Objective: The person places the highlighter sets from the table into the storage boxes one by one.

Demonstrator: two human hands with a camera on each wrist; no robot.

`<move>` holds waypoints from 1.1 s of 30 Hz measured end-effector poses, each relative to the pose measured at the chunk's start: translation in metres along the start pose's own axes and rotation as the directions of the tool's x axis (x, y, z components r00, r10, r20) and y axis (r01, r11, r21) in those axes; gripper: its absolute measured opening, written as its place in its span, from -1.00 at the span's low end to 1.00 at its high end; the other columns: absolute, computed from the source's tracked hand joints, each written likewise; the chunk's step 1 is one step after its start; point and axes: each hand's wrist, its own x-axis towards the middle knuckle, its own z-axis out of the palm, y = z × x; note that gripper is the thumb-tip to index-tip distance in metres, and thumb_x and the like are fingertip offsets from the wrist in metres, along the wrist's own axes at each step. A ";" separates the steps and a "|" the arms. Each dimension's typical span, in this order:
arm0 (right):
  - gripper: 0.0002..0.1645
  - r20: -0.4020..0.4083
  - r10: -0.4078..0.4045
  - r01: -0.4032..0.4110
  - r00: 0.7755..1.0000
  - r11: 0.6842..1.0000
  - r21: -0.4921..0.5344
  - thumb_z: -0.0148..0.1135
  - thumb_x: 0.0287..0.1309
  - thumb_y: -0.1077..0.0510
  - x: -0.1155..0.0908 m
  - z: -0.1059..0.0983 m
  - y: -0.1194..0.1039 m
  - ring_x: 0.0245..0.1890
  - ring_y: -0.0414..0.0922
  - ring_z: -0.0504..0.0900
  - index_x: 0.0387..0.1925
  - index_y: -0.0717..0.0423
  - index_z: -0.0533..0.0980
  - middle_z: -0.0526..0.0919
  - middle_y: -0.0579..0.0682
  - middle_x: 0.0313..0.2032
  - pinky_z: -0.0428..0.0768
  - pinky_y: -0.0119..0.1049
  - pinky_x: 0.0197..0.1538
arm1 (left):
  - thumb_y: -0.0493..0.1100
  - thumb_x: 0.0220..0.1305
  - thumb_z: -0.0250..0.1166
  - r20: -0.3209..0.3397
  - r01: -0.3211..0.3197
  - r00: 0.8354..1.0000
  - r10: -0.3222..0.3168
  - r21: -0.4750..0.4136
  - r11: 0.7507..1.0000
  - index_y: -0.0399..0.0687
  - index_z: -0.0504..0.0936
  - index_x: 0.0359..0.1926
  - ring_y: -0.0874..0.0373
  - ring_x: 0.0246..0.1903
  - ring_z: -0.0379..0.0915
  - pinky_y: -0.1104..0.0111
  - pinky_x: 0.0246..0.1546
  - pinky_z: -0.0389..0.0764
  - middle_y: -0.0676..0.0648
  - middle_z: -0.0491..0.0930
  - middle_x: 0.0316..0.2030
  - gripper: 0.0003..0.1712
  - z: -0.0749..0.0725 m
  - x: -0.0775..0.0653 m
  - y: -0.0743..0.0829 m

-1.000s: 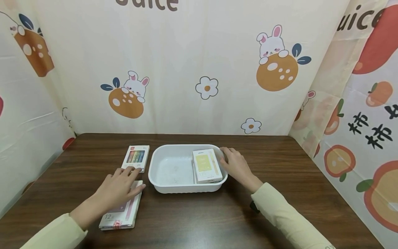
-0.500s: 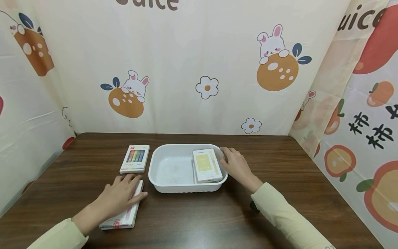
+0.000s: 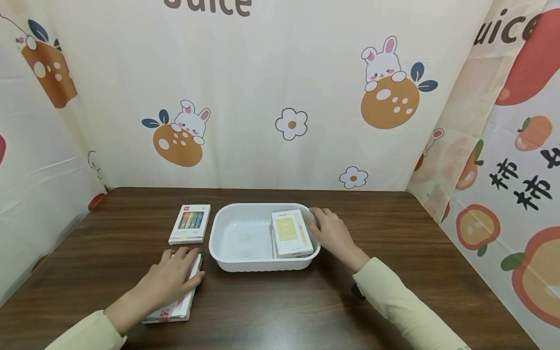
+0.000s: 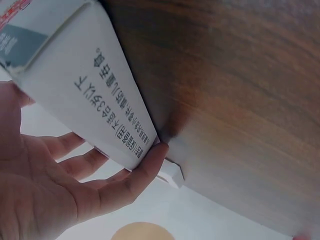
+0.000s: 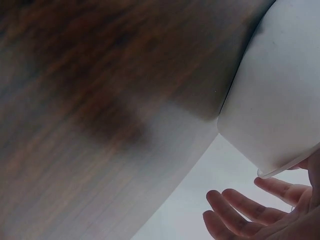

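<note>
On the near left of the table lies a flat white box (image 3: 179, 306) with a red label at its near end. My left hand (image 3: 166, 279) grips it from above, with the thumb at its right edge. In the left wrist view, fingers (image 4: 145, 170) bend round the box's printed side (image 4: 100, 95) down to the tabletop. Beyond it lies a second white box (image 3: 190, 223), with a row of coloured sticks on its front. My right hand (image 3: 332, 233) rests at the right rim of a white plastic tub (image 3: 245, 265), with relaxed fingers spread in the right wrist view.
Inside the tub, a white box with a yellow panel (image 3: 287, 229) leans at the right end, with another white edge beside it. The dark wood table (image 3: 271, 311) is surrounded by printed cloth walls (image 3: 245, 97).
My left hand has drawn back from the far box's near edge and now lies over the near box. My right hand, the tub and the boxes have stayed put.
</note>
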 end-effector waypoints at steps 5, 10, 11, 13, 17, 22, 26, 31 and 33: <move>-0.57 -0.006 -0.003 0.003 1.000 1.000 -0.005 0.08 0.14 0.13 -0.001 0.000 0.000 -0.16 0.14 0.60 0.07 0.13 0.45 0.57 0.22 -0.08 0.56 0.03 -0.20 | 0.10 0.08 0.22 -0.011 0.011 1.000 -0.011 0.006 1.000 -0.15 0.44 0.07 -0.30 -0.11 0.36 -0.03 -0.56 0.50 -0.22 0.49 -0.08 -0.40 0.000 0.001 0.001; -0.58 -0.011 -0.001 0.001 1.000 1.000 -0.008 0.08 0.14 0.13 -0.001 -0.001 0.000 -0.15 0.15 0.59 0.06 0.12 0.46 0.57 0.22 -0.08 0.56 0.04 -0.19 | 0.07 0.04 0.23 -0.011 0.025 1.000 -0.025 -0.005 1.000 -0.16 0.46 0.05 -0.28 -0.15 0.37 -0.01 -0.57 0.50 -0.21 0.51 -0.10 -0.41 0.000 0.003 0.001; -0.57 -0.012 -0.003 0.003 1.000 1.000 -0.008 0.08 0.14 0.13 -0.001 -0.001 0.000 -0.15 0.15 0.59 0.06 0.12 0.46 0.57 0.22 -0.08 0.56 0.04 -0.19 | 0.06 0.03 0.23 -0.011 0.028 1.000 -0.028 -0.008 1.000 -0.16 0.46 0.05 -0.27 -0.15 0.37 -0.01 -0.57 0.50 -0.20 0.51 -0.11 -0.41 0.000 0.003 0.001; -0.57 -0.007 -0.001 0.001 1.000 1.000 -0.006 0.08 0.14 0.13 -0.001 -0.001 0.000 -0.16 0.15 0.59 0.07 0.13 0.45 0.56 0.22 -0.08 0.56 0.04 -0.20 | 0.05 0.01 0.24 -0.009 0.031 0.999 -0.031 -0.011 0.999 -0.16 0.47 0.04 -0.27 -0.17 0.38 0.01 -0.58 0.50 -0.20 0.52 -0.12 -0.41 -0.001 0.003 0.001; -0.55 0.013 0.013 -0.013 1.000 1.000 -0.002 0.07 0.15 0.12 0.000 0.000 0.000 -0.16 0.12 0.60 0.09 0.13 0.44 0.56 0.22 -0.07 0.57 0.01 -0.19 | 0.05 -0.01 0.26 -0.003 0.032 0.999 -0.032 -0.009 0.999 -0.16 0.48 0.03 -0.25 -0.24 0.39 0.04 -0.62 0.49 -0.20 0.53 -0.16 -0.42 0.000 0.004 0.000; -0.55 0.031 0.026 -0.026 0.999 1.000 0.000 0.07 0.16 0.11 -0.001 -0.001 -0.001 -0.16 0.10 0.60 0.10 0.13 0.43 0.55 0.21 -0.06 0.57 -0.01 -0.17 | 0.05 -0.02 0.26 0.013 0.044 0.999 -0.044 -0.012 0.999 -0.16 0.48 0.02 -0.22 -0.31 0.38 0.06 -0.64 0.46 -0.20 0.52 -0.19 -0.42 -0.001 0.005 -0.001; -0.55 0.032 0.031 -0.031 0.999 1.000 -0.003 0.06 0.16 0.11 -0.001 -0.001 -0.001 -0.16 0.08 0.60 0.11 0.13 0.43 0.55 0.21 -0.05 0.58 -0.02 -0.18 | 0.03 -0.02 0.25 0.028 0.049 0.998 -0.049 -0.018 0.999 -0.17 0.48 0.02 -0.22 -0.33 0.37 0.08 -0.65 0.45 -0.21 0.52 -0.20 -0.42 -0.003 0.006 -0.001; -0.54 0.031 0.034 -0.034 0.999 0.999 -0.001 0.06 0.16 0.11 -0.001 -0.002 -0.001 -0.15 0.10 0.59 0.11 0.12 0.43 0.55 0.21 -0.05 0.57 -0.01 -0.16 | 0.02 -0.02 0.26 0.021 0.047 0.999 -0.047 -0.023 0.999 -0.19 0.48 0.02 -0.23 -0.32 0.37 0.05 -0.62 0.47 -0.22 0.52 -0.20 -0.42 -0.005 0.006 -0.001; -0.54 0.031 0.033 -0.033 0.999 0.999 -0.001 0.06 0.16 0.11 -0.001 -0.002 -0.001 -0.14 0.10 0.59 0.11 0.12 0.43 0.55 0.21 -0.05 0.57 0.00 -0.15 | 0.03 -0.02 0.27 0.018 0.048 0.999 -0.047 -0.020 0.999 -0.20 0.49 0.01 -0.25 -0.30 0.38 0.03 -0.60 0.48 -0.23 0.52 -0.19 -0.41 -0.006 0.006 -0.001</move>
